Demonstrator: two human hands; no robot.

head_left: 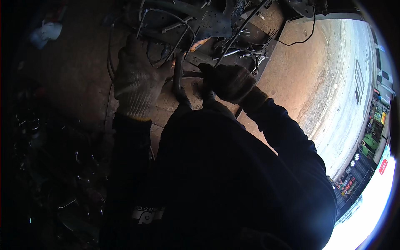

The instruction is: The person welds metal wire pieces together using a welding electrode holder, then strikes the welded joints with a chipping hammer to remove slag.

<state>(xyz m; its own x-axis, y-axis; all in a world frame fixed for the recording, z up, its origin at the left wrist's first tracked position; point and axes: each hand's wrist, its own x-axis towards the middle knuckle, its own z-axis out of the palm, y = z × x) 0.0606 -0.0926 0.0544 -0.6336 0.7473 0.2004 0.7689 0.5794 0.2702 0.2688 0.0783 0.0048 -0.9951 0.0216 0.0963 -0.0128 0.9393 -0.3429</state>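
In the head view, the dark metal plate point(214, 27) is the landmark, and the hammer-like tool point(178, 73) lies on the wearer's side of it, toward its left, with its long dark head pointing roughly at the plate. Handling this tool well would probably mean keeping the wrist steady, the handle square to the head, and the other hand's fingers out of its path; the thin rods point(233, 53) and black cable point(250, 18) to the plate's right look easy to snag, so a short, controlled movement seems best. The gloved right hand point(228, 81), on the wearer's side of the plate, appears curled closed around the tool's handle, leaving little gap. The gloved left hand point(137, 79), left of the plate and also nearer the wearer, has its thumb side beside the tool's head; whether its fingers hold anything, I cannot tell in this dim light.
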